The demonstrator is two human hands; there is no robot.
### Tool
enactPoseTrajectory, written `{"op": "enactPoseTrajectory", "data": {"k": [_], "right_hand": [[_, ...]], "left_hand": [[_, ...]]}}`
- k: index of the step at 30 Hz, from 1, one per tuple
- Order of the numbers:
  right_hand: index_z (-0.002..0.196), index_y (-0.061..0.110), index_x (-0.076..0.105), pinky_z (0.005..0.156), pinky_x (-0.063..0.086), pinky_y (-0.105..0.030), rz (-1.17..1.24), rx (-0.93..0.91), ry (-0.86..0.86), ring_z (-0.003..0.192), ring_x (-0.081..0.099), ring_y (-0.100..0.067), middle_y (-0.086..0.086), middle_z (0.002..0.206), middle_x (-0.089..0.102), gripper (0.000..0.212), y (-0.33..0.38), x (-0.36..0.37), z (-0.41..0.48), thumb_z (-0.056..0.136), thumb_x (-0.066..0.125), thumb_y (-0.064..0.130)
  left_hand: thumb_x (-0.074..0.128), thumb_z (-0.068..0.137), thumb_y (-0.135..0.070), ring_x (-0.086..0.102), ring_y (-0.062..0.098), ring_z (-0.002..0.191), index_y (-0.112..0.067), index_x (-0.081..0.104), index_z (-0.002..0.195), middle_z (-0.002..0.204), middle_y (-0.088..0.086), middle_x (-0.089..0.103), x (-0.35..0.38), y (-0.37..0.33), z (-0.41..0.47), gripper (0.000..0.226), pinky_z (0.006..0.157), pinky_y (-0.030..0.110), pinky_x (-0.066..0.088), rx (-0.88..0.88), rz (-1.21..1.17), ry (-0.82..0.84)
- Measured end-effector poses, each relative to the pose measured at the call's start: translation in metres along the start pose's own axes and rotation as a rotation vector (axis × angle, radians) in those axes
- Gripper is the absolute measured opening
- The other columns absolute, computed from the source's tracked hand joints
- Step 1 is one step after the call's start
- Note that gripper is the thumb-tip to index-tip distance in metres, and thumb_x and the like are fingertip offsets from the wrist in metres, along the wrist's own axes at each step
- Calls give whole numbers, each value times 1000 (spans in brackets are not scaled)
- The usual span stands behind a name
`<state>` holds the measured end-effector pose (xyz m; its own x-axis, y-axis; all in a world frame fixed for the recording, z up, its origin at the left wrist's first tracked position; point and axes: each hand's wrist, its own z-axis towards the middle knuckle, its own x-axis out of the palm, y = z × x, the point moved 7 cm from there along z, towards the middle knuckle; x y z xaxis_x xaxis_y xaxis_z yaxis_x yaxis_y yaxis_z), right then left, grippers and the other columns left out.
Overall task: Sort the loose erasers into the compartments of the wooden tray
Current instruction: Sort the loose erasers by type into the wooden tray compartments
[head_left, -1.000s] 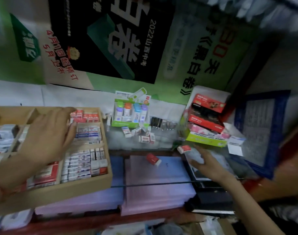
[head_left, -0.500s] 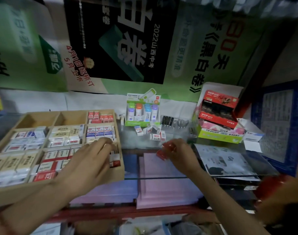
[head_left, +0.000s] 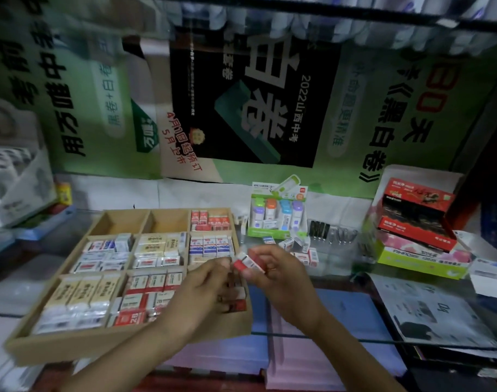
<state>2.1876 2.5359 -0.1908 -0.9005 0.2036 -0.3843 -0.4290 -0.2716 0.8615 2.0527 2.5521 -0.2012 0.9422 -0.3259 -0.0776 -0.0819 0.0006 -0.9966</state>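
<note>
Stationery shop, this: glass counter, exam-book posters behind, stacked retail boxes, wooden tray full of wrapped erasers

One wide-angle camera, worn on the person's head, looks forward and down from the near edge of the bench. It sits close: the left hand and right hand meet on a red eraser at frame centre. The wooden tray lies near left, red cartons far right, and the postered wall fills the far upper half.
</note>
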Motion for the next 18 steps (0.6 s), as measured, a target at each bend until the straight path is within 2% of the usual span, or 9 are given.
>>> {"op": "enactPoseTrajectory", "data": {"k": [2, 4, 6, 8, 11, 13, 15, 16, 18], "right_hand": [[96, 24, 60, 77, 54, -31, -6, -40, 8, 85, 65, -13, 1, 91, 68, 24, 9, 19, 8, 78, 71, 12], [93, 32, 58, 76, 51, -21, -41, -69, -5, 86, 61, -7, 9, 88, 64, 30, 15, 29, 17, 78, 72, 11], [95, 28, 62, 71, 48, -12, -27, -89, 7, 86, 60, -1, 8, 94, 62, 29, 19, 38, 28, 76, 74, 9], [95, 23, 66, 72, 49, -12, 41, -78, 20, 84, 62, 1, -1, 99, 62, 27, 20, 40, 44, 75, 74, 7], [93, 29, 66, 78, 54, -24, 14, -23, -28, 88, 65, -13, -2, 99, 67, 23, 12, 33, 77, 80, 70, 10], [100, 15, 68, 76, 53, -19, -77, 70, -65, 86, 64, -15, 0, 95, 67, 20, -2, 28, 105, 82, 67, 5], [109, 3, 64, 67, 47, -10, -251, 142, -52, 84, 61, -11, -1, 99, 65, 26, -18, 31, 137, 84, 61, -3], [113, 1, 62, 68, 44, -9, -385, 146, -51, 89, 59, -12, -5, 107, 63, 29, -25, 35, 153, 85, 59, -3], [115, 1, 62, 80, 44, -16, -577, 150, -64, 101, 57, -19, -9, 119, 59, 29, -35, 45, 178, 86, 61, 4]], "left_hand": [[44, 96, -23, 70, 20, 71, -14, 64, 92, 81, 12, 72, -1, 8, 6, 23, 63, 28, 58, -143, -316, -27], [45, 95, -20, 71, 26, 77, -3, 62, 99, 86, 18, 72, -9, 13, 13, 24, 65, 31, 59, -219, -550, -41], [49, 92, -20, 69, 29, 89, 1, 59, 106, 97, 23, 69, -20, 15, 20, 28, 69, 31, 59, -248, -673, -27], [51, 88, -21, 69, 26, 90, 4, 60, 106, 98, 23, 69, -33, 13, 28, 32, 67, 25, 58, -227, -692, -28], [50, 91, -23, 71, 21, 78, 5, 62, 100, 89, 18, 72, -61, 8, 41, 32, 59, 19, 56, -198, -646, -120], [50, 92, -26, 71, 21, 78, 3, 61, 104, 90, 18, 72, -82, 11, 52, 33, 58, 21, 56, -199, -659, -203], [49, 94, -26, 71, 25, 83, 1, 59, 108, 95, 20, 70, -98, 13, 59, 32, 67, 28, 57, -187, -693, -243], [48, 95, -25, 71, 26, 84, 0, 58, 107, 96, 21, 70, -103, 14, 61, 30, 71, 30, 57, -184, -698, -245], [47, 95, -26, 71, 25, 82, 0, 59, 103, 90, 19, 71, -106, 17, 61, 30, 70, 32, 58, -189, -689, -224]]}}
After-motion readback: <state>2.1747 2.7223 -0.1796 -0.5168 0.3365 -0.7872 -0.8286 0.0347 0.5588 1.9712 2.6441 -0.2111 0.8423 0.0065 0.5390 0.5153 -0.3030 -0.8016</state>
